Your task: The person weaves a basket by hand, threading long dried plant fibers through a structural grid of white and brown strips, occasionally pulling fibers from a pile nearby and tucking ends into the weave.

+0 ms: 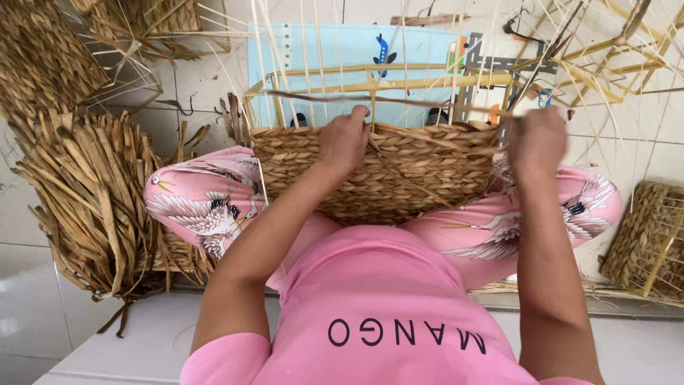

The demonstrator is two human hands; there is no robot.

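Tiled floor (28, 235): straw bundle (85, 207) beside basket (399, 171).

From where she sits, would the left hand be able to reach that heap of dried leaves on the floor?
Probably yes. The left hand rests on the basket rim, and the heap of dried leaves lies just beyond the left knee with nothing between them.

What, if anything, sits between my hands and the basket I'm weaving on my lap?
Nothing visible: the left hand and right hand are both already on the top edge of the woven basket.
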